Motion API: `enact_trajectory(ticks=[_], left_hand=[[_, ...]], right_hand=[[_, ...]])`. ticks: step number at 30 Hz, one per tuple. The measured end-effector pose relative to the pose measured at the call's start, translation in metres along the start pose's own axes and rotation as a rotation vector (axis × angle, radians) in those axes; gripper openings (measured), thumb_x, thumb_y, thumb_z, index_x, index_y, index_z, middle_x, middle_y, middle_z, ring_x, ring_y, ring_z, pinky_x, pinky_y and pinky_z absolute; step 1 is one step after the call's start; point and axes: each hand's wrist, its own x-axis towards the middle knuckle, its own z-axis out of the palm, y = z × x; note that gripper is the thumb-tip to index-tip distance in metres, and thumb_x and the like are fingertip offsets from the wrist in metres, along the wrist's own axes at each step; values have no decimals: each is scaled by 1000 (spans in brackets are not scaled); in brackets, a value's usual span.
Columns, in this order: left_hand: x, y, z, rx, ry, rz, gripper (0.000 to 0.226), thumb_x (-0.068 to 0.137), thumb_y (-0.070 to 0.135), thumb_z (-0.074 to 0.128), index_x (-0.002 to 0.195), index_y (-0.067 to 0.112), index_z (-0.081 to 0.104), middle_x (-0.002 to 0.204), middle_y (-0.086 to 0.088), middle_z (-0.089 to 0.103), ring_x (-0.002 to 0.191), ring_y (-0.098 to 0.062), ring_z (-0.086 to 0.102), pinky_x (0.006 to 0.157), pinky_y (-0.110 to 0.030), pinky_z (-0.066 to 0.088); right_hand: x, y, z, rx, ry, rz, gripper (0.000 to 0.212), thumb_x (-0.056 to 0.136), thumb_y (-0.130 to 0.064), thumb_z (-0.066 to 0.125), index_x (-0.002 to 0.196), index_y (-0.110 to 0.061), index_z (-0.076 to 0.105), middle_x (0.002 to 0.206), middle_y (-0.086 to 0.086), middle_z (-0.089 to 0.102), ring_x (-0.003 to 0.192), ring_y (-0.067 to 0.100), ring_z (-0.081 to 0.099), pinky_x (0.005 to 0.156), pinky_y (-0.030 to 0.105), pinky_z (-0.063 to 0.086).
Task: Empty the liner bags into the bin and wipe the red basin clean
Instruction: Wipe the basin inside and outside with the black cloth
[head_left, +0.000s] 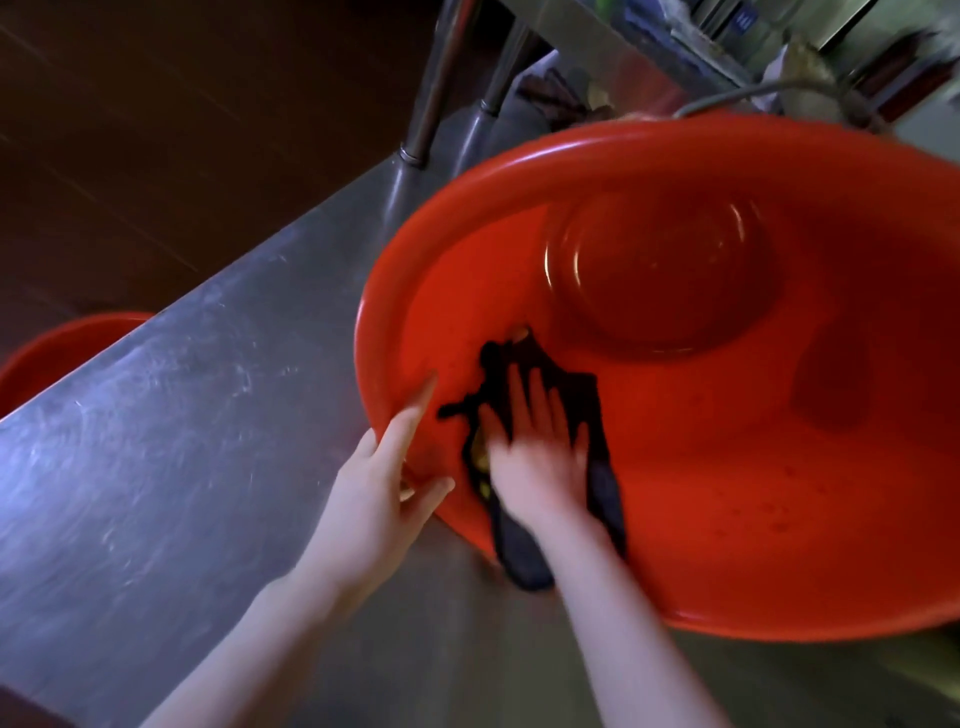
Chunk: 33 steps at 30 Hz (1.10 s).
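A large red basin (727, 467) stands tilted on a steel counter (182, 415), filling the right half of the view. My left hand (384, 478) grips its near-left rim, thumb inside the wall and fingers outside. My right hand (540, 447) lies flat with fingers spread on a dark cloth (524, 374), pressing it against the basin's inner wall. The cloth hangs over the rim towards me. A small yellowish bit shows at the cloth's edge by my right thumb. The basin's round bottom looks wet and bare.
A second red basin (57, 353) peeks out below the counter's left edge. Steel table legs (436, 83) rise behind the basin. Cluttered shelving and a cable (753, 93) sit at the top right. Dark floor lies to the upper left.
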Motion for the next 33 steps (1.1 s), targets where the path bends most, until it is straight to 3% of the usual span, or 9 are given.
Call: enact_trajectory(ticks=[5, 10, 14, 21, 24, 27, 30, 32, 33], left_hand=[[2, -4, 1, -30, 12, -20, 100, 80, 23, 75, 142, 64, 9, 92, 8, 50, 72, -3, 56, 71, -8, 47], [2, -2, -2, -85, -12, -62, 102, 80, 22, 76, 140, 67, 8, 103, 2, 55, 75, -12, 63, 78, -32, 57], [3, 0, -2, -55, -15, -23, 103, 80, 20, 77, 143, 64, 8, 103, 5, 56, 79, -8, 61, 78, -28, 56], [5, 1, -4, -94, -16, -85, 103, 80, 24, 75, 140, 67, 4, 108, 1, 56, 78, -12, 64, 80, -34, 57], [5, 0, -5, -77, -7, -80, 103, 80, 24, 76, 141, 66, 4, 105, 0, 58, 73, -9, 60, 79, -34, 56], [6, 3, -7, -80, -25, -85, 104, 81, 18, 75, 143, 63, 5, 115, -1, 57, 79, -9, 63, 82, -31, 56], [1, 15, -11, -198, -121, -85, 102, 83, 6, 72, 144, 61, 12, 129, 4, 45, 107, -6, 60, 89, -23, 54], [7, 28, -25, -52, -48, 21, 97, 78, 2, 75, 145, 52, 25, 137, 1, 33, 119, 3, 47, 96, -19, 47], [15, 36, -34, 93, 43, 115, 92, 76, 1, 76, 145, 44, 33, 140, -6, 29, 125, -3, 42, 102, -28, 46]], right_hand=[[101, 3, -22, 199, -120, 213, 60, 101, -54, 18, 155, -32, 2, 163, -4, 2, 150, 21, 2, 118, 57, 0], [12, -13, 0, 16, 16, -40, 66, 95, -57, 11, 154, -31, -1, 163, -4, 3, 149, 16, 6, 119, 53, 9], [-32, -24, 7, 55, 28, -77, 71, 88, -60, 3, 154, -34, -1, 163, -6, 3, 149, 17, 6, 117, 52, 8], [108, -15, -21, 324, -76, 217, 59, 101, -53, 17, 155, -33, 2, 163, -4, 2, 150, 21, 2, 118, 56, -1], [76, -18, -15, 197, -85, 91, 61, 100, -54, 15, 154, -32, -1, 164, -5, -1, 150, 19, 2, 118, 56, 3], [-11, -16, -2, 23, 7, -128, 68, 91, -60, 7, 154, -34, -2, 163, -7, 2, 150, 16, 4, 118, 54, 9], [-47, -9, -5, 41, -35, -160, 66, 91, -64, 7, 150, -40, -12, 162, -13, -7, 149, 13, -4, 120, 50, 5], [-45, 0, -7, 39, -63, -168, 65, 95, -62, 12, 149, -41, -16, 161, -14, -15, 149, 12, -11, 120, 49, 0], [-43, 2, -8, 42, -66, -176, 65, 96, -61, 13, 150, -41, -16, 161, -14, -17, 148, 12, -14, 120, 49, -2]])
